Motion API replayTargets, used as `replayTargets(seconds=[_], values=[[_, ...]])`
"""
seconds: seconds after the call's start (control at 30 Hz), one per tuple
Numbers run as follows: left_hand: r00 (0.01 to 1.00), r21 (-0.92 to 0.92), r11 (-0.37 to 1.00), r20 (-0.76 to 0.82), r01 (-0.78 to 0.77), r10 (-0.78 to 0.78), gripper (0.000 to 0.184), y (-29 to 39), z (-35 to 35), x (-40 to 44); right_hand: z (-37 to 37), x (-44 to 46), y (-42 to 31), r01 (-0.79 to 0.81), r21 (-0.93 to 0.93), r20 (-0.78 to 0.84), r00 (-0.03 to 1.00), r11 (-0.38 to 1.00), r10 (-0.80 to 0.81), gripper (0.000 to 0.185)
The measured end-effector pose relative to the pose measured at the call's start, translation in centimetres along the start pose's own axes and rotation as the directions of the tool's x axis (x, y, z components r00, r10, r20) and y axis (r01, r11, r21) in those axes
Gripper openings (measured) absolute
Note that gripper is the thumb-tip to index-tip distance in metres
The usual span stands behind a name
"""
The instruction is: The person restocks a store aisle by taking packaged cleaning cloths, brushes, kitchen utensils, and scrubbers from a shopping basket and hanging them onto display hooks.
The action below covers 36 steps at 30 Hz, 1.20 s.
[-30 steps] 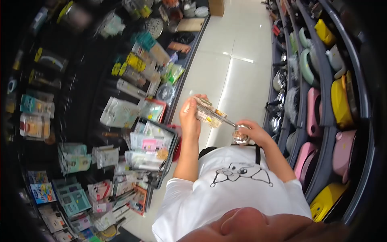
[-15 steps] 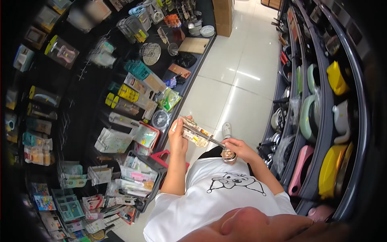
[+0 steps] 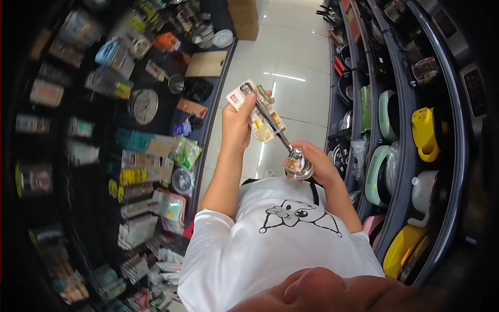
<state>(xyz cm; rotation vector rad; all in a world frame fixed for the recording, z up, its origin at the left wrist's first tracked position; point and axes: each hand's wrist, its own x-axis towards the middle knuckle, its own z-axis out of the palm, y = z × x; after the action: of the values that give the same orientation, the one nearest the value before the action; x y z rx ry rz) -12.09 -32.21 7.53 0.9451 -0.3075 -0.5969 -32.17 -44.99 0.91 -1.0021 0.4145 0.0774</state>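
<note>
A shiny metal ladle [image 3: 299, 165] with a long handle is held between both hands in front of the white shirt. My left hand [image 3: 240, 120] grips the handle's upper end together with a printed cardboard tag [image 3: 264, 125], thumb on top. My right hand [image 3: 316, 164] is closed at the ladle's round bowl, its fingers partly hidden behind it. The handle slants from upper left down to the bowl at lower right.
On the left, a dark rack [image 3: 217, 96] carries packaged kitchen goods, a wooden board [image 3: 206, 64] and white plates [image 3: 223, 38]. Shelves at right hold pans and a yellow pot [image 3: 425, 134]. A cardboard box [image 3: 243, 21] stands beside the tiled aisle [image 3: 291, 57].
Both hands and the ladle sit higher in view than half a second ago. The tag's printed face now shows more fully. The camera view has shifted along the aisle.
</note>
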Motion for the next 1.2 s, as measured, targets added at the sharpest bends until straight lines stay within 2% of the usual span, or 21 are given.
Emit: replayTargets(seconds=[0.07,0.17,0.2,0.23,0.27,0.33,0.4,0.47,0.5,0.6,0.67,0.73,0.8,0.87,0.97,1.07,1.13,1.17,1.2], values=[[0.999,0.016,0.999,-0.008,0.031,-0.031,0.03,-1.3,1.2,4.0,-1.8,2.4,-1.6,-0.066,0.093,0.026,0.998,0.993,0.064,0.047],[0.999,0.031,0.999,-0.022,0.026,-0.026,0.026,-3.6,1.6,10.1,-5.5,7.5,-4.4,-0.072,0.091,0.034,0.997,0.993,0.069,0.044],[0.999,0.041,0.999,-0.043,0.006,-0.004,0.025,-3.9,1.8,12.1,-6.8,9.8,-5.2,-0.052,0.065,0.032,0.998,0.997,0.05,0.043],[0.997,0.06,0.998,-0.078,-0.006,0.01,0.026,-4.1,2.0,13.9,-8.7,12.4,-5.8,-0.023,-0.065,0.033,0.999,0.998,0.025,0.039],[0.992,0.069,0.997,-0.119,-0.037,0.045,0.027,-4.1,2.4,15.9,-10.4,14.8,-7.1,-0.014,-0.085,0.082,0.996,0.996,0.021,0.039],[0.982,0.108,0.992,-0.172,-0.061,0.079,0.028,-3.5,2.9,19.8,-12.0,19.4,-11.3,-0.061,-0.27,0.067,0.994,0.961,0.082,0.034],[0.965,0.202,0.972,-0.209,-0.116,0.158,0.029,-2.2,3.9,23.1,-12.3,23.7,-15.5,-0.021,-0.297,0.152,0.986,0.955,0.069,0.037],[0.942,0.282,0.942,-0.226,-0.182,0.249,0.029,-1.3,4.9,26.6,-12.7,28.2,-19.8,0.214,-0.396,0.245,0.962,0.893,-0.122,0.039],[0.921,0.321,0.921,-0.244,-0.219,0.304,0.029,-1.2,5.1,28.0,-12.5,30.1,-22.1,0.288,-0.451,0.286,0.943,0.845,-0.168,0.041],[0.875,0.396,0.885,-0.304,-0.244,0.378,0.028,-2.2,4.4,31.5,-11.5,35.8,-26.3,0.369,-0.475,0.388,0.903,0.799,-0.186,0.041],[0.865,0.429,0.887,-0.365,-0.171,0.344,0.027,-2.4,3.5,33.4,-10.0,39.4,-26.9,0.346,-0.455,0.433,0.891,0.82,-0.135,0.039],[0.839,0.437,0.879,-0.392,-0.19,0.376,0.027,-1.8,2.3,35.9,-8.6,43.6,-27.3,0.336,-0.438,0.478,0.873,0.834,-0.101,0.037],[0.815,0.389,0.901,-0.448,-0.193,0.368,0.027,-0.6,0.8,38.2,-7.3,47.4,-26.9,0.074,-0.272,0.54,0.837,0.96,0.088,0.029],[0.803,0.415,0.891,-0.459,-0.185,0.38,0.027,0.5,-1.2,41.1,-5.8,50.7,-27.1,0.098,-0.254,0.541,0.839,0.962,0.057,0.024],[0.782,0.35,0.898,-0.466,-0.266,0.414,0.026,2.3,-4.3,47.1,-4.2,56.7,-29.2,0.133,-0.278,0.541,0.84,0.951,0.04,0.023],[0.82,0.3,0.914,-0.425,-0.272,0.383,0.025,4.3,-7.4,54.0,-2.7,62.9,-32.2,0.121,-0.334,0.451,0.891,0.935,0.046,0.023],[0.853,0.399,0.891,-0.367,-0.217,0.372,0.022,6.0,-9.2,58.3,-1.4,66.4,-34.0,0.153,-0.311,0.344,0.938,0.938,-0.039,0.023],[0.884,0.438,0.893,-0.371,-0.103,0.284,0.024,7.1,-10.4,59.7,-1.0,68.3,-34.8,0.175,-0.293,0.337,0.939,0.94,-0.07,0.023],[0.889,0.447,0.888,-0.358,-0.104,0.285,0.024,7.9,-11.4,61.5,-0.4,70.4,-35.6,0.185,-0.281,0.333,0.939,0.942,-0.085,0.023]])
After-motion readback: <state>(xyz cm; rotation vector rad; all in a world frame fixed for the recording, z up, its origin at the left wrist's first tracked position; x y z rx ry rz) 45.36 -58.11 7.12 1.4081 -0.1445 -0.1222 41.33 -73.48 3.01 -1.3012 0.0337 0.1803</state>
